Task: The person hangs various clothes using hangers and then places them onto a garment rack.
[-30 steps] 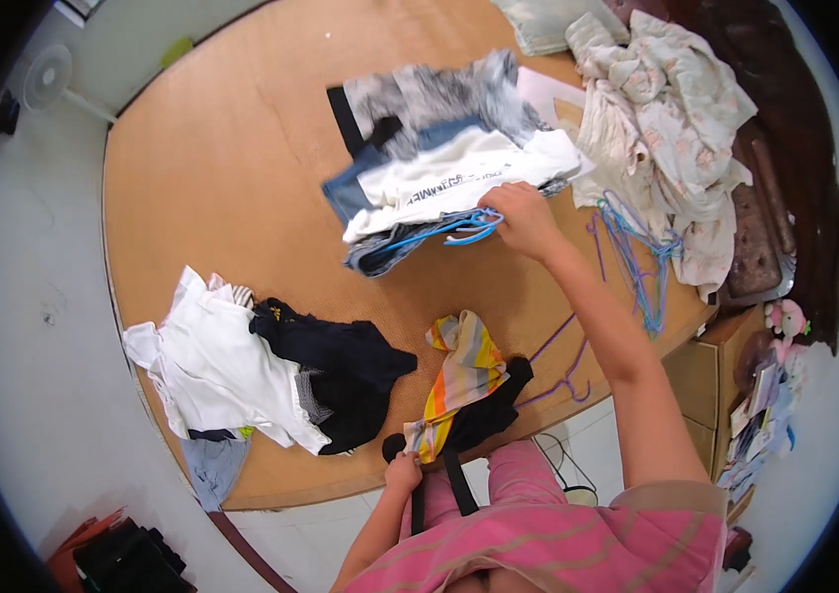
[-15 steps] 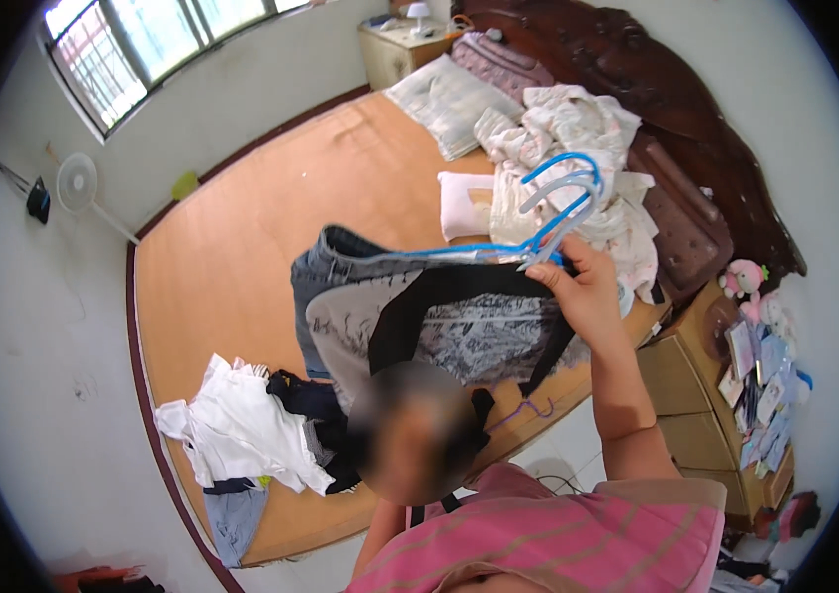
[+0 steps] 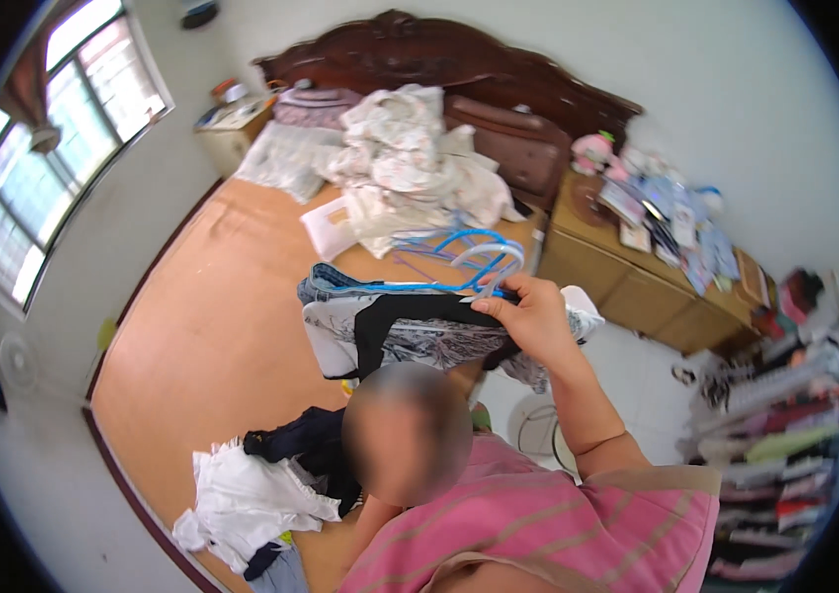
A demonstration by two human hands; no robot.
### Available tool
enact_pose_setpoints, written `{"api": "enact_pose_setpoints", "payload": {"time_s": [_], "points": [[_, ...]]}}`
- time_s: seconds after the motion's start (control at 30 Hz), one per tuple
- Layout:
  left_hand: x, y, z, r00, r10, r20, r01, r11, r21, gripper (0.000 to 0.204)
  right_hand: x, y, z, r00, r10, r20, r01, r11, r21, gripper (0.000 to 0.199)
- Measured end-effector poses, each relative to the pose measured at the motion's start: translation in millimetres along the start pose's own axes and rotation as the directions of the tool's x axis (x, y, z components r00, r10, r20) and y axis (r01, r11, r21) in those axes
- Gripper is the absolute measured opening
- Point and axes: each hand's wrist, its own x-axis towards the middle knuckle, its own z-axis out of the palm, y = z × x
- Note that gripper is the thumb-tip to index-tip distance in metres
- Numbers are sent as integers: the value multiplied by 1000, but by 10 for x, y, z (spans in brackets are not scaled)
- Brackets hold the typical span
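Note:
My right hand (image 3: pixel 526 314) is closed around the necks of several plastic clothes hangers (image 3: pixel 487 259), blue and pale grey, hooks pointing up. From them hang a grey-and-black patterned garment (image 3: pixel 419 336) and, behind it, a blue denim garment (image 3: pixel 319 282). The bundle is held up in front of me, above the bed's near edge. My left forearm (image 3: pixel 372 529) rises from the lower edge; a round blurred patch hides the left hand and its fingers. Close to that patch on the bed lie a dark garment (image 3: pixel 301 440) and a white top (image 3: pixel 247 499).
The bed (image 3: pixel 192 296) has a carved dark headboard (image 3: pixel 400 49), a crumpled floral quilt (image 3: pixel 400 148) and a pillow (image 3: pixel 291 158). To the right stand a wooden cabinet (image 3: pixel 627 287) with toys and papers on top, and a row of hanging clothes (image 3: pixel 785 445). Thin blue-purple hangers (image 3: pixel 419 245) show behind the bundle.
My view has swung to the right, bringing the row of hanging clothes into sight. The hangers and garments have stayed in my right hand and now sit lower in the picture.

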Motion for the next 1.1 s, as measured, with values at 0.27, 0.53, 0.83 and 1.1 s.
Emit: {"api": "enact_pose_setpoints", "payload": {"time_s": [0.27,0.53,0.83,1.1], "points": [[329,1331,533,939,309,152,-298,950,-93,41,-1529,-160,-668,931,322,-170,-326,945,0,25],[-261,1970,1187,926,232,296,-175,962,-208,20,-2439,-498,-1138,795,600,89,-538,630,559,28],[-947,3164,2050,767,163,621,419,606,-676,19,-3473,95,-2271,786,569,-242,-236,637,733,50],[-1655,4731,3221,612,328,720,545,484,-684,21,-4663,742,-3697,711,597,-371,-404,779,480,35]]}}
